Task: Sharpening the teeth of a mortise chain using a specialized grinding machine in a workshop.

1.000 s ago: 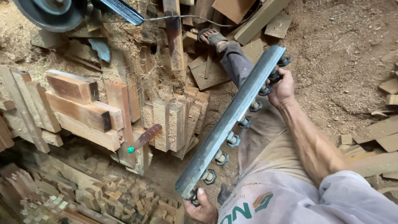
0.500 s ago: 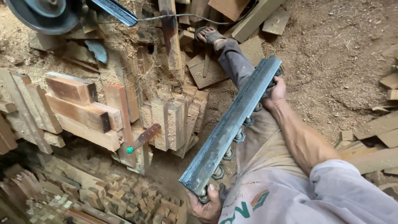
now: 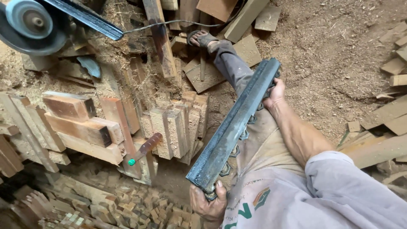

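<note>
Both hands grip a long dark metal bar (image 3: pixel 235 129) that runs diagonally from lower centre to upper right of the frame, above the person's lap and outstretched leg. Left hand (image 3: pixel 208 203), at the bottom edge, is curled around the near end, thumb on top. Right hand (image 3: pixel 274 94) wraps the far end from beneath, fingers closed on the edge. A row of round bolt heads or knobs (image 3: pixel 243 135) shows along the bar's underside. Sandalled foot (image 3: pixel 202 39) rests among wood offcuts at top centre. Stacked wood blocks (image 3: pixel 80 123) fill the left; a round saw blade (image 3: pixel 29 23) sits at upper left; a brown-handled tool (image 3: pixel 144 148) lies just left of the bar. Risk, as judged: the bar looks heavy; a slipped grip at either end could drop it onto the leg, or its swinging end could strike the blocks.
</note>
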